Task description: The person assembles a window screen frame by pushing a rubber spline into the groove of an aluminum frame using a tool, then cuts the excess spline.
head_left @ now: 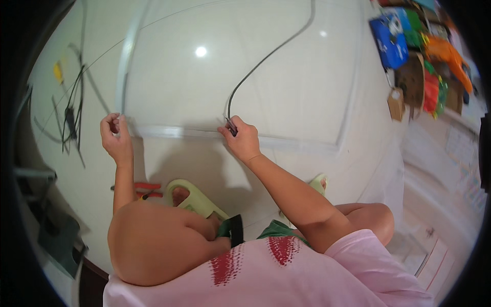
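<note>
A pale, shiny frame [176, 132] lies flat on the floor in front of me, with its near bar running across under my hands. At its near left corner is my left hand [117, 140], fingers curled and pinched together; what they hold, if anything, cannot be made out. My right hand [243, 140] grips the end of a thin black cord [257, 65] just above the near bar. From that hand the cord curves away over the frame's inner area to the far edge of the view. A faint, see-through sheet seems to cover the frame, but blur hides its detail.
Red-handled pliers [148, 187] lie by my left knee, near a light-green slipper [199, 202]. Tangled black cord [76, 115] and a yellow-handled tool [58, 72] are at the far left. Colourful bags and a small cardboard box [396, 104] crowd the far right.
</note>
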`<state>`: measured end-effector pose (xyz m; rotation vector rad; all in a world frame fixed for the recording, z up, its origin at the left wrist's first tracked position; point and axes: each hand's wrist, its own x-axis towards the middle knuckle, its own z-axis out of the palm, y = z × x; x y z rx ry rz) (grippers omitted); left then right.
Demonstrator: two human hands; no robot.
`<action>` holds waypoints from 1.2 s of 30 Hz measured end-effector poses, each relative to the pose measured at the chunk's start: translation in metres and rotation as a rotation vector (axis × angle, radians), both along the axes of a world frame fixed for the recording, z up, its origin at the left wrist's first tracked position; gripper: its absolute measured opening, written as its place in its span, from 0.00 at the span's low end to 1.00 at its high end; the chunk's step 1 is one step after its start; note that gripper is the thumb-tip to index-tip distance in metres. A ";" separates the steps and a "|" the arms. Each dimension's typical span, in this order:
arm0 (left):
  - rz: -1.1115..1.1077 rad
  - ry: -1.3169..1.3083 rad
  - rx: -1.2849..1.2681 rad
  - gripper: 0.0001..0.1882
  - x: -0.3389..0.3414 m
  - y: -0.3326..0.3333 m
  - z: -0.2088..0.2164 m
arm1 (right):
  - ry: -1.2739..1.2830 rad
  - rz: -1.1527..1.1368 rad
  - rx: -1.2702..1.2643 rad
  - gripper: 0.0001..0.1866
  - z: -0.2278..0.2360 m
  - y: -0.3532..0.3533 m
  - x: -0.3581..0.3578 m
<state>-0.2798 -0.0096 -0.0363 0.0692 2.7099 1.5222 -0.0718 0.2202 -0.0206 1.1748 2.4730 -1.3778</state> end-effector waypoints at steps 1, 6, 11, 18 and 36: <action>-0.255 0.083 -0.037 0.06 0.011 0.024 0.011 | -0.007 -0.045 0.024 0.15 0.005 0.012 0.016; -1.594 0.292 -0.092 0.13 0.073 0.143 0.068 | -0.067 -0.390 0.185 0.16 0.009 0.057 0.112; -2.243 0.656 -0.256 0.15 0.139 0.205 0.051 | -0.012 -0.792 0.337 0.12 -0.002 0.109 0.201; -1.842 0.851 -0.144 0.27 0.298 0.286 -0.005 | -0.311 -0.862 0.836 0.15 -0.017 0.217 0.335; -1.811 0.681 -0.455 0.33 0.369 0.344 0.001 | -0.533 -0.055 -0.078 0.22 0.015 0.345 0.363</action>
